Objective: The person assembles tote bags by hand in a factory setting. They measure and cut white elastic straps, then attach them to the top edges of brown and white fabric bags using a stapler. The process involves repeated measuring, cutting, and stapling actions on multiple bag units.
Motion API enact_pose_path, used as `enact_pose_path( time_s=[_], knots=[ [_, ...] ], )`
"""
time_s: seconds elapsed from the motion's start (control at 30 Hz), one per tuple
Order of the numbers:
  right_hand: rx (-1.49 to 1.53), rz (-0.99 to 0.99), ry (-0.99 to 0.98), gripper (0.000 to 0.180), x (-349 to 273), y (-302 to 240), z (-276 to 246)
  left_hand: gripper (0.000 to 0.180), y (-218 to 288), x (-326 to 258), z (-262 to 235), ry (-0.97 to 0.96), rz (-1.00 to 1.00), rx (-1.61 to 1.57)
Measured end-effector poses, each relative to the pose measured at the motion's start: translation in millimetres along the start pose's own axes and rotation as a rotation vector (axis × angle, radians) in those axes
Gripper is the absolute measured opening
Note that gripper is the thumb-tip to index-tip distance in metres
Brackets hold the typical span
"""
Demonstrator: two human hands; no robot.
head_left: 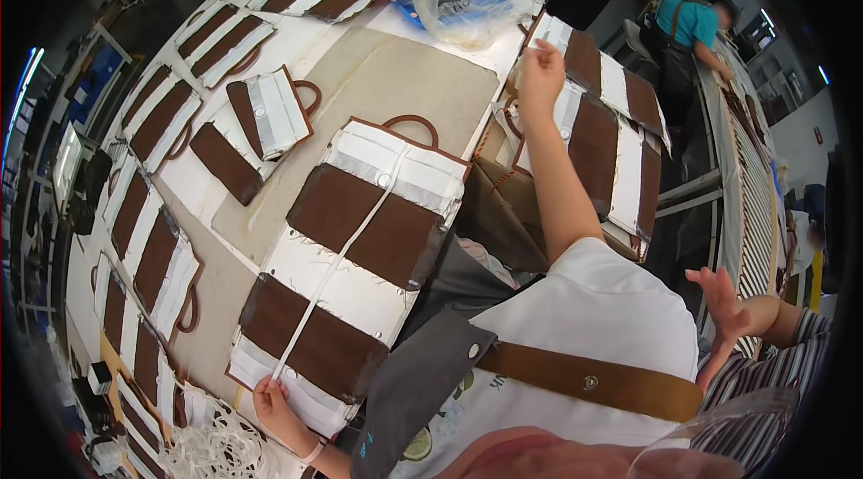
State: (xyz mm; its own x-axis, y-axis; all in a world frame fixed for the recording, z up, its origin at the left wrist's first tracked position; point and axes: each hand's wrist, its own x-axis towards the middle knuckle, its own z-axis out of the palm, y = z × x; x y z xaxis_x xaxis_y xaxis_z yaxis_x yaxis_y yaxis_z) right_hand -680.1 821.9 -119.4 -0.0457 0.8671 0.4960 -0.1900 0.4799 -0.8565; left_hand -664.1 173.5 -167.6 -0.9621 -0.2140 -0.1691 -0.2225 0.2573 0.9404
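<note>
Strap placement on brown-and-white panel [346, 263]
Left hand [274, 407] pinches near end of white strap [337, 263]; right hand [539, 79] reaches far, fingers loosely curled, empty. Likely next: tension and align strap.

The left hand [274, 409] is sitting low at the near edge of the view, fingers curled and pinching closed with the thumb, knuckles turned away from the body. Its wrist is bending back toward the torso, and only a short stretch of forearm is showing. The right hand [539, 79] is reaching far forward, arm almost fully extended, bare forearm running up from a white short sleeve. Its fingers are loosely bent, thumb and forefinger meeting at the tips.
</note>
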Motion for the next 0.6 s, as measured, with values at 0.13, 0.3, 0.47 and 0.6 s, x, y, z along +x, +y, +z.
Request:
enact_pose_path(
  time_s=[0.13,0.3,0.47,0.6],
  knots=[
    [0.06,0.137,0.067,0.024,51.0,12.9,-16.9,0.013,2.6,-1.9,1.7,-0.008,0.006,0.014],
    [-0.098,0.093,-0.042,0.021,76.0,37.7,-27.1,0.014,10.1,-5.4,5.3,0.003,0.004,0.009],
    [-0.131,0.033,-0.038,0.012,81.3,35.6,-27.0,0.014,4.3,-2.4,1.5,-0.005,0.018,0.015],
    [-0.026,0.015,-0.021,0.008,74.6,33.3,-29.3,0.014,-0.3,0.1,-0.2,-0.003,0.005,0.007]
  ],
)
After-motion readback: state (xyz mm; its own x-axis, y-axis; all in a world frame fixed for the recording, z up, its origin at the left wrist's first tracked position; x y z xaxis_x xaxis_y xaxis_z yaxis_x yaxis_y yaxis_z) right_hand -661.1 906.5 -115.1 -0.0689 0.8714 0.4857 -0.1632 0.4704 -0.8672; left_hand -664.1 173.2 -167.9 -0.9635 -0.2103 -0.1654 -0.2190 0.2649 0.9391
